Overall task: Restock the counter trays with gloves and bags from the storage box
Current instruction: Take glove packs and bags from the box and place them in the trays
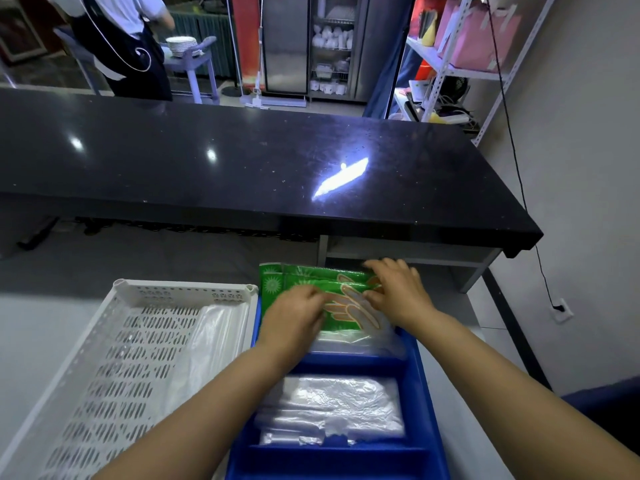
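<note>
A blue divided tray (420,386) lies in front of me. Its far compartment holds green glove packs (294,282) printed with orange hands. My left hand (294,317) presses on the near edge of the packs, fingers curled on them. My right hand (398,289) grips their right end. Clear plastic bags (332,407) fill the middle compartment. A white perforated tray (114,358) sits to the left, with clear plastic bags (214,334) along its right side.
A black glossy counter (242,168) overhangs just beyond the trays. A person in a dark apron (121,46) stands behind it beside a cart with plates (181,45). A metal shelf (460,64) stands at the right wall.
</note>
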### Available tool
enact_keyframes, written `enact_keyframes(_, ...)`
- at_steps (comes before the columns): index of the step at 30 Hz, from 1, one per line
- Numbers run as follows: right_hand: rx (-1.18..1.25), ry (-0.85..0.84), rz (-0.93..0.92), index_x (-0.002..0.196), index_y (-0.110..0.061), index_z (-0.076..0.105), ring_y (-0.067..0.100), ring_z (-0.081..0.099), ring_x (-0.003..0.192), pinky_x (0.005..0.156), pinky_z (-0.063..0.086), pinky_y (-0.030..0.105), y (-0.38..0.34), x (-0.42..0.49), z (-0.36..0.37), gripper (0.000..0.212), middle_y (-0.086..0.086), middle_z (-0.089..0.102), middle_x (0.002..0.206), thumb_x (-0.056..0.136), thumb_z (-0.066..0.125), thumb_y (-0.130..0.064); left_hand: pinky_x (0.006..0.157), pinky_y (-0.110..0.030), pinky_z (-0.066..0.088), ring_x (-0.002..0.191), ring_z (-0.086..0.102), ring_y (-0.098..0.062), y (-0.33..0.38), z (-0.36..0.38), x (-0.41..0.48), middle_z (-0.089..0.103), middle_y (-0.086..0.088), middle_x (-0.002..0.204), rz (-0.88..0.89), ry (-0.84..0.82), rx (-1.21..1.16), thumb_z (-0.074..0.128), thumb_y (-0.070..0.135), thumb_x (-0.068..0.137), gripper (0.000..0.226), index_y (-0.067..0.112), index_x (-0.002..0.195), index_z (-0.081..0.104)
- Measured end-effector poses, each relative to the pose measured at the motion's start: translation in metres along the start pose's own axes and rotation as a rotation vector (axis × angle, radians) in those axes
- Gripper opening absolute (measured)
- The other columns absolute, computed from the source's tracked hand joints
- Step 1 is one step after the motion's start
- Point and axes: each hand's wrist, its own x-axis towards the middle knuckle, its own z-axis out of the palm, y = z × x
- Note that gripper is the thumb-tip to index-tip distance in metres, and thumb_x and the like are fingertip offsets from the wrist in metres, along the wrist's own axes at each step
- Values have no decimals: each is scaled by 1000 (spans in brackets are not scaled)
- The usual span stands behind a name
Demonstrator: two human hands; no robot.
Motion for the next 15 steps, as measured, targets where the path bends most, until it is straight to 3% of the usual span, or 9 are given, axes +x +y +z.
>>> enact_keyframes(2,39,109,0,131,-25,45,21,43,117,98,35,36,2,-7,0,53,1,53,125,82,65,-22,81,-38,49,98,62,-29,-10,-8,8,67,-10,106,-54,107,91,75,9,70,41,12,110,66)
enact_keyframes(3,53,148,-6,130,-23,48,21,44,116,97,35,35,3,-10,1,52,2,53,124,81,66,-19,89,-42,46,106,58,-31,-14,-11,12,65,-11,112,-75,85,125,74,11,71,44,12,114,64)
enact_keyframes(5,57,197,-15,123,-22,54,21,44,114,94,36,32,4,-15,2,47,3,53,122,79,68,-15,106,-45,30,126,45,-29,-22,-14,18,57,-8,128,-95,-45,198,66,20,80,45,16,123,57)
enact_keyframes(7,51,206,-24,112,-22,60,21,45,111,89,35,29,6,-18,3,34,2,54,117,79,69,-17,114,-44,14,135,31,-23,-28,-12,21,49,-2,137,-110,-159,264,55,28,87,40,22,126,50)
enact_keyframes(9,33,160,-34,103,-24,63,19,46,109,89,34,29,7,-19,5,23,0,56,113,81,67,-20,114,-44,12,131,36,-22,-32,-11,23,52,-2,130,-106,-201,274,51,28,89,32,22,120,52)
enact_keyframes(13,23,105,0,99,-28,63,15,45,106,87,32,26,5,-17,6,17,-5,56,112,83,64,-24,101,-37,30,103,51,-26,-31,-15,25,60,-5,106,-74,-190,257,53,26,86,19,18,103,57)
enact_keyframes(15,26,106,-6,99,-28,63,15,45,107,87,31,25,4,-16,6,17,-6,55,112,83,64,-24,94,-35,34,99,52,-25,-30,-17,26,61,-4,104,-90,-188,236,54,26,86,18,18,101,57)
